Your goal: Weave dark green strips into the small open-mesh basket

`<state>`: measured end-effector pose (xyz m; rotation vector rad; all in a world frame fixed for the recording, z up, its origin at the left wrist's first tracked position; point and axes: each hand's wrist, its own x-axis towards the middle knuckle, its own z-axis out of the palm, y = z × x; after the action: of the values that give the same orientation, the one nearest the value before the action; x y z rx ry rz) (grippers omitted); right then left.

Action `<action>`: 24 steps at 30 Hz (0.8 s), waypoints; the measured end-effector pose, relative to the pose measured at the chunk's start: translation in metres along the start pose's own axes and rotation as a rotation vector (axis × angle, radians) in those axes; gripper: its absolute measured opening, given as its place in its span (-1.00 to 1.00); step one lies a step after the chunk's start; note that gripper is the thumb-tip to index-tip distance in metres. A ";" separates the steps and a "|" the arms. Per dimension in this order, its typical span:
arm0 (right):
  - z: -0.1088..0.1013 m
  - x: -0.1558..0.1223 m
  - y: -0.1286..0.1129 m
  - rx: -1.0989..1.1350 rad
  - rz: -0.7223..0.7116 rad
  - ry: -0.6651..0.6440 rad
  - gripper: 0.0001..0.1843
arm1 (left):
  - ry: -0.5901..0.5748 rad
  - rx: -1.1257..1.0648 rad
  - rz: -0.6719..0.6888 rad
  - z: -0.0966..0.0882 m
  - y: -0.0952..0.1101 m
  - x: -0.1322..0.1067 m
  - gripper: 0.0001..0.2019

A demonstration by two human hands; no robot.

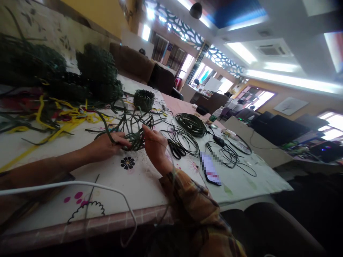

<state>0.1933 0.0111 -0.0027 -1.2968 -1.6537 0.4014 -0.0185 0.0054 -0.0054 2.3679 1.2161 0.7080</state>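
Note:
My left hand [107, 145] and my right hand [154, 145] both grip a small dark green woven piece [137, 138] just above the white flowered tablecloth [139, 182]. Long loose green strands [115, 123] trail from the piece toward the left and back. The left hand pinches its left side. The right hand's fingers curl around its right edge.
Black scissors [175, 149], a phone [210, 170], green cord coils [191, 124], black wire loops [227, 153] and a finished small woven basket [144, 99] lie ahead. Yellow strips [61, 119] and dark green woven piles [96, 71] sit left. A white cable [80, 184] crosses the near edge.

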 end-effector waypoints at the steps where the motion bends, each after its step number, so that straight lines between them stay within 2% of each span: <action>1: -0.003 0.001 -0.002 -0.110 -0.034 0.014 -0.58 | -0.009 -0.003 0.000 0.001 0.001 -0.001 -0.67; 3: -0.008 0.004 -0.003 -0.196 -0.039 0.059 -0.48 | -0.017 -0.012 -0.013 0.002 0.004 -0.002 -0.65; 4: -0.010 0.007 -0.003 -0.138 -0.004 0.074 -0.44 | -0.013 -0.015 -0.023 0.002 0.005 -0.002 -0.64; 7: -0.009 0.012 0.001 0.320 0.167 0.020 -0.45 | -0.002 -0.025 -0.048 0.002 0.005 -0.001 -0.64; 9: -0.007 0.012 0.003 0.560 0.202 -0.020 -0.48 | 0.000 -0.033 -0.050 0.002 0.005 0.000 -0.66; 12: -0.009 0.011 0.004 0.669 0.150 0.023 -0.47 | 0.013 -0.043 -0.058 0.004 0.002 0.001 -0.67; 15: -0.013 0.011 0.004 0.626 0.048 0.034 -0.37 | 0.015 -0.063 -0.077 0.005 -0.001 0.001 -0.68; 18: -0.015 0.010 0.004 0.547 -0.129 -0.032 -0.36 | 0.019 -0.083 -0.089 0.002 -0.006 0.002 -0.69; 20: -0.016 0.009 0.003 0.486 -0.265 -0.070 -0.50 | 0.037 -0.099 -0.084 -0.001 -0.009 0.003 -0.71; 22: -0.017 0.008 0.002 0.367 -0.407 -0.105 -0.72 | 0.066 -0.112 -0.076 -0.003 -0.012 0.004 -0.72; 24: -0.018 0.005 0.002 0.193 -0.542 -0.132 -0.80 | 0.097 -0.119 -0.074 -0.004 -0.014 0.005 -0.74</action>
<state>0.2093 0.0114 0.0074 -0.6528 -1.9415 0.3085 -0.0268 0.0175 -0.0086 2.2029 1.2575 0.8548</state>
